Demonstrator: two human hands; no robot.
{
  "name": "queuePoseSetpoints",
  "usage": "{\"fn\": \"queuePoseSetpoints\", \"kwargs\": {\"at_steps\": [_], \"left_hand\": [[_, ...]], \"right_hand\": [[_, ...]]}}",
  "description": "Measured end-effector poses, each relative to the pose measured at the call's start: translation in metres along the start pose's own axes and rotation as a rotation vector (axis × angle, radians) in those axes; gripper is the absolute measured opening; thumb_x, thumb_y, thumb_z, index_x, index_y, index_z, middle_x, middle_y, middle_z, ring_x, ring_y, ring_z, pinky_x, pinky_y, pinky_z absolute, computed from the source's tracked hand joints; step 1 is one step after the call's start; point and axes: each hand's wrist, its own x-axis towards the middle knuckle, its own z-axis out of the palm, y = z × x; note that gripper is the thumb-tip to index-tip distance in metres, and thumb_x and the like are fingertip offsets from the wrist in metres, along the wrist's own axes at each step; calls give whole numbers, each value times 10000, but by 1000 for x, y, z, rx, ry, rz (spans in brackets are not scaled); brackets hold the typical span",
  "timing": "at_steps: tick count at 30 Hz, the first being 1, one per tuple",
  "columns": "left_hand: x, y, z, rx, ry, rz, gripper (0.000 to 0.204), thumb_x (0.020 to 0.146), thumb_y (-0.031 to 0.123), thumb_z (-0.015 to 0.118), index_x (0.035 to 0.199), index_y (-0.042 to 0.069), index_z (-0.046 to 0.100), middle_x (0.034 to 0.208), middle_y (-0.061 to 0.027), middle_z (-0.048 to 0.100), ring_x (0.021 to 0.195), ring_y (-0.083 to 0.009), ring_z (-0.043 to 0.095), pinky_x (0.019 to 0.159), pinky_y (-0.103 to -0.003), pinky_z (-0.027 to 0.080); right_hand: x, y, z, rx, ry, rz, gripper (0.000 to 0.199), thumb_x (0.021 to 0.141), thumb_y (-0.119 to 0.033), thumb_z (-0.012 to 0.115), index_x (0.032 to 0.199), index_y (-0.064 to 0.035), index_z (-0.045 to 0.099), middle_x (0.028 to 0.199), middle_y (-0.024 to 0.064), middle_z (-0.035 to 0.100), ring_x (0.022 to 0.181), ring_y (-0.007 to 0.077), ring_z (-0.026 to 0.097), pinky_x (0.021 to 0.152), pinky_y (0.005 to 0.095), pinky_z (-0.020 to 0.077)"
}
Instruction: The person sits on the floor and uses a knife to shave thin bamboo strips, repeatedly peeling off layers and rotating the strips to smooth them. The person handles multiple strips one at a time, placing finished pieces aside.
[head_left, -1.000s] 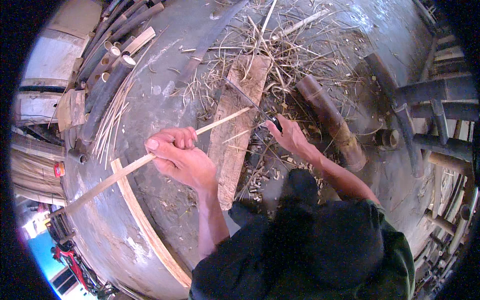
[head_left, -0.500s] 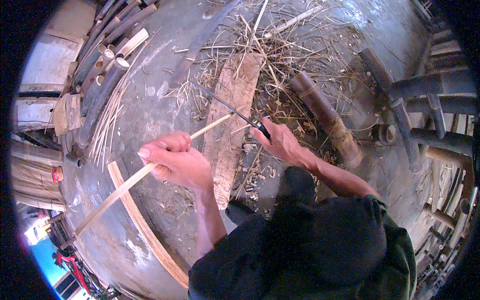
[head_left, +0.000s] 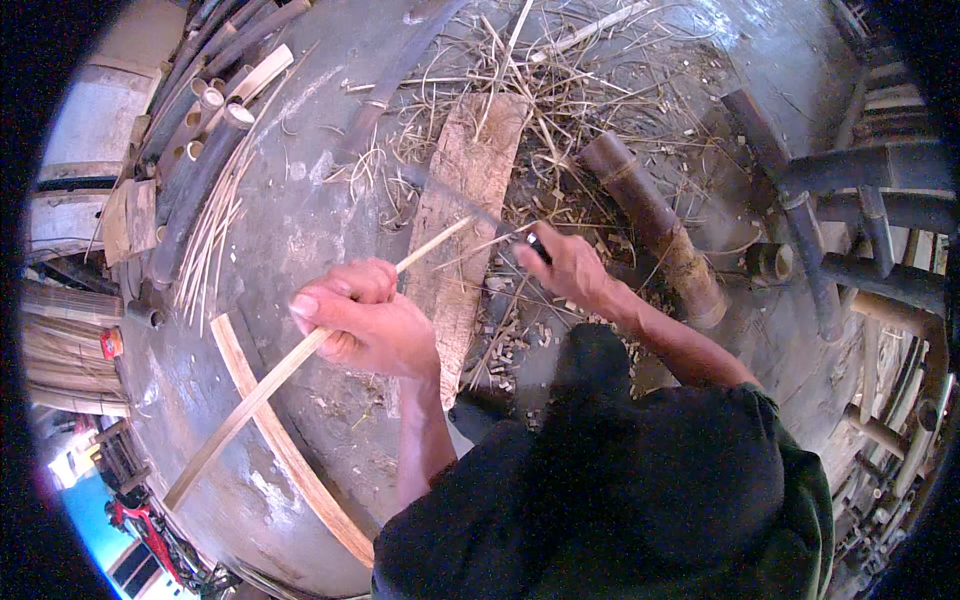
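My left hand (head_left: 362, 320) is closed around a long thin bamboo strip (head_left: 248, 390) that slants from the lower left up to a tip over a worn wooden plank (head_left: 462, 190). My right hand (head_left: 568, 268) grips the dark handle of a long-bladed knife (head_left: 470, 208), whose blade stretches up and left across the plank, close to the strip's tip. Both hands hover above the plank, with pale shavings strewn around it.
A second flat bamboo slat (head_left: 285, 450) lies on the grey concrete floor (head_left: 300, 230) below my left hand. A thick bamboo section (head_left: 655, 225) lies right of the plank. Bamboo poles (head_left: 195, 130) and thin splints are heaped at upper left; dark poles (head_left: 850, 190) stand right.
The knife blade has swung up and left, from beside the strip to lying across the plank. My left hand has stayed shut on the strip, shifting slightly.
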Motion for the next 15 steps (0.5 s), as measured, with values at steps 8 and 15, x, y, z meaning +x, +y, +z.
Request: {"fn": "queuePoseSetpoints", "kwargs": {"at_steps": [8, 15], "left_hand": [[6, 2, 6, -2, 14, 15, 240, 1034, 195, 432, 849, 103, 309, 596, 6, 316, 498, -80, 289, 439, -227, 278], [2, -6, 7, -29, -35, 29, 202, 1038, 170, 407, 876, 85, 319, 627, -4, 328, 530, -79, 307, 444, -222, 282]], "right_hand": [[4, -33, -16, -16, -35, -54, 404, 928, -381, 596, 836, 8, 543, 672, 254, 601, 647, 456, 614, 551, 500, 466], [9, -14, -15, -18, -4, -16, 374, 927, -371, 602, 912, -4, 531, 652, 257, 590, 616, 433, 616, 530, 509, 447]]}}
